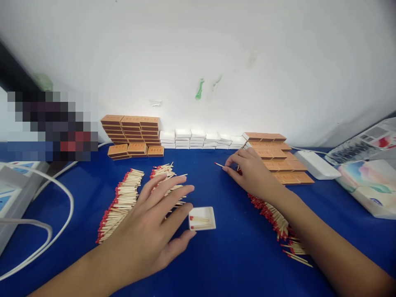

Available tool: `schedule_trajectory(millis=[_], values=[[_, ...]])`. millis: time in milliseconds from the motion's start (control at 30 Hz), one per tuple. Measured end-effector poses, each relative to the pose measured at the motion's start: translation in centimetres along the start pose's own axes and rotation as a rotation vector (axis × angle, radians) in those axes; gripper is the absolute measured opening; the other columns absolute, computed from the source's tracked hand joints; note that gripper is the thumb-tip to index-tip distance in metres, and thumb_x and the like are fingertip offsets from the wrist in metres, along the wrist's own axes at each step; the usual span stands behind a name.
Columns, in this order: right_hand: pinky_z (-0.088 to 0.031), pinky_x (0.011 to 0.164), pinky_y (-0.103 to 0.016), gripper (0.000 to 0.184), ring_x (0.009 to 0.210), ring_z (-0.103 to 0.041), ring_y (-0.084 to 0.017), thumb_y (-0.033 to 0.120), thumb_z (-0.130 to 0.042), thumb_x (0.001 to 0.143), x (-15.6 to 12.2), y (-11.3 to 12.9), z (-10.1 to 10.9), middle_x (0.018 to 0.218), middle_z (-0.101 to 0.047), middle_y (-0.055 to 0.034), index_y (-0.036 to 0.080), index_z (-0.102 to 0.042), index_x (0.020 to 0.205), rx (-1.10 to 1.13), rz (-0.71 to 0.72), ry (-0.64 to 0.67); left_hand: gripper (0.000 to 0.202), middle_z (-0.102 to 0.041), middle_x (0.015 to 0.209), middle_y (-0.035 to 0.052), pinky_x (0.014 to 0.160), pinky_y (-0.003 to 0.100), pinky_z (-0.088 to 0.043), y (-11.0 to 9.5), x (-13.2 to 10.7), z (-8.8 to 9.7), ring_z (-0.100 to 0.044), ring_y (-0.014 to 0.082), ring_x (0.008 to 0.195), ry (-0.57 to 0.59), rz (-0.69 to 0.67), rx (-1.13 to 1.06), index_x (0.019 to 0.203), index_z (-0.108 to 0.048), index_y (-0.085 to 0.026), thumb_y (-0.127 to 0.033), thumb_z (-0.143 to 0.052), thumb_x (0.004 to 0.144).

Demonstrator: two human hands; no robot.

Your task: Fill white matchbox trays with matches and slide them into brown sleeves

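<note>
My right hand [247,169] pinches a single match [219,164] between thumb and forefinger, its red head pointing left. My left hand [157,218] has its thumb and forefinger at the left end of a small white matchbox tray [212,210], steadying it on the table while the other fingers stretch out. A few matches [201,220] lie inside that tray, heads to the left. Under and beside my left hand are two long piles of matches [128,185], partly covered. Another pile of matches [272,218] runs beneath my right forearm.
Brown matchboxes [131,128] are stacked at the back left, and more brown matchboxes [275,165] at the back right. White trays [190,138] line the wall between them. A white power strip [317,165] and a tissue pack [368,185] sit right. White cables [69,206] loop at left.
</note>
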State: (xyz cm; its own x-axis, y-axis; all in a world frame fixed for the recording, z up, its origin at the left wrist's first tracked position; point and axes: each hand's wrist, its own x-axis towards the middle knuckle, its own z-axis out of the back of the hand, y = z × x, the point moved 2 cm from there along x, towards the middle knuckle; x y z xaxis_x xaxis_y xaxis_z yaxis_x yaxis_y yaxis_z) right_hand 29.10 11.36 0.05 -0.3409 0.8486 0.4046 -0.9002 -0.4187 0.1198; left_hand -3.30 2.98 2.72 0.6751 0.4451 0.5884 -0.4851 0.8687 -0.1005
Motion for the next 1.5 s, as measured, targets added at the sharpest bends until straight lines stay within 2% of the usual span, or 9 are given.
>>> schedule_trajectory(millis=[200, 367, 500, 700, 867, 1033, 1300, 1400, 1500], values=[[-0.049, 0.088, -0.048, 0.017, 0.096, -0.056, -0.031, 0.028, -0.062, 0.11, -0.2, 2.9, 0.3, 0.102, -0.071, -0.012, 0.021, -0.07, 0.097, 0.059, 0.07, 0.115, 0.022, -0.079, 0.133, 0.0091, 0.135, 0.05, -0.041, -1.9, -0.2, 0.6, -0.063, 0.0286, 0.144, 0.04, -0.025, -0.142, 0.118, -0.074, -0.019, -0.025, -0.075, 0.097], [-0.048, 0.089, -0.043, 0.014, 0.099, -0.056, -0.028, 0.023, -0.059, 0.113, -0.5, 8.3, 0.7, 0.107, -0.072, -0.0104, 0.02, -0.067, 0.102, 0.162, 0.193, 0.162, 0.019, -0.08, 0.106, 0.0037, 0.125, 0.043, -0.054, -2.7, -0.1, 0.5, -0.073, 0.0223, 0.11, 0.106, -0.043, -0.216, 0.111, -0.077, -0.02, -0.024, -0.077, 0.093], [-0.047, 0.09, -0.044, 0.016, 0.1, -0.056, -0.028, 0.022, -0.057, 0.114, -0.4, 10.8, 0.1, 0.11, -0.072, -0.0112, 0.02, -0.067, 0.102, 0.151, 0.236, 0.22, 0.015, -0.078, 0.098, 0.0032, 0.12, 0.041, -0.057, -3.0, -0.2, 0.4, -0.072, 0.0229, 0.104, 0.124, -0.056, -0.19, 0.105, -0.076, -0.02, -0.028, -0.079, 0.093], [-0.048, 0.096, -0.042, 0.014, 0.101, -0.058, -0.024, 0.025, -0.056, 0.115, 1.1, 9.4, 0.2, 0.106, -0.071, -0.007, 0.021, -0.065, 0.105, 0.391, 0.179, 0.215, 0.013, -0.077, 0.097, 0.0039, 0.115, 0.042, -0.058, -2.8, -0.3, 0.4, -0.07, 0.0242, 0.104, 0.132, -0.066, -0.179, 0.105, -0.076, -0.019, -0.026, -0.078, 0.094], [-0.049, 0.095, -0.04, 0.006, 0.106, -0.06, -0.026, 0.022, -0.067, 0.108, 4.4, 8.8, -1.4, 0.104, -0.07, -0.0073, 0.021, -0.068, 0.113, 0.398, 0.143, 0.255, 0.016, -0.073, 0.089, 0.0029, 0.101, 0.043, -0.059, -2.9, -0.5, 0.4, -0.066, 0.0238, 0.092, 0.137, -0.094, -0.2, 0.107, -0.075, -0.018, -0.026, -0.077, 0.093], [-0.048, 0.091, -0.039, 0.012, 0.1, -0.058, -0.025, 0.019, -0.065, 0.107, 6.1, 9.3, -2.4, 0.1, -0.068, -0.0079, 0.021, -0.063, 0.095, 0.352, 0.156, 0.343, 0.011, -0.066, 0.078, 0.0006, 0.082, 0.041, -0.055, -3.0, -0.8, 0.4, -0.055, 0.021, 0.077, 0.142, -0.114, -0.204, 0.099, -0.073, -0.018, -0.026, -0.076, 0.091], [-0.051, 0.1, -0.044, 0.018, 0.101, -0.061, -0.024, 0.026, -0.051, 0.116, 0.4, 9.4, 1.3, 0.107, -0.068, -0.0074, 0.023, -0.06, 0.1, 0.387, 0.17, 0.314, 0.01, -0.063, 0.073, -0.0002, 0.072, 0.04, -0.05, -3.5, -1.3, 0.1, -0.053, 0.0204, 0.075, 0.158, -0.105, -0.209, 0.091, -0.07, -0.018, -0.027, -0.075, 0.09], [-0.045, 0.116, -0.051, 0.017, 0.097, -0.063, -0.022, 0.021, -0.051, 0.116, -1.1, 10.5, 1.5, 0.105, -0.067, -0.0049, 0.023, -0.059, 0.101, 0.362, 0.186, 0.313, 0.013, -0.063, 0.072, -0.0006, 0.071, 0.038, -0.05, -3.4, -1.5, -0.2, -0.054, 0.0205, 0.074, 0.145, -0.083, -0.246, 0.099, -0.073, -0.018, -0.027, -0.075, 0.09], [-0.046, 0.117, -0.052, 0.016, 0.096, -0.064, -0.022, 0.018, -0.054, 0.114, -1.0, 11.3, 1.2, 0.104, -0.068, -0.0049, 0.023, -0.058, 0.099, 0.319, 0.218, 0.316, 0.019, -0.064, 0.072, -0.0008, 0.077, 0.039, -0.053, -3.1, -1.5, -0.2, -0.055, 0.0209, 0.075, 0.111, -0.054, -0.248, 0.108, -0.075, -0.018, -0.028, -0.074, 0.092]])
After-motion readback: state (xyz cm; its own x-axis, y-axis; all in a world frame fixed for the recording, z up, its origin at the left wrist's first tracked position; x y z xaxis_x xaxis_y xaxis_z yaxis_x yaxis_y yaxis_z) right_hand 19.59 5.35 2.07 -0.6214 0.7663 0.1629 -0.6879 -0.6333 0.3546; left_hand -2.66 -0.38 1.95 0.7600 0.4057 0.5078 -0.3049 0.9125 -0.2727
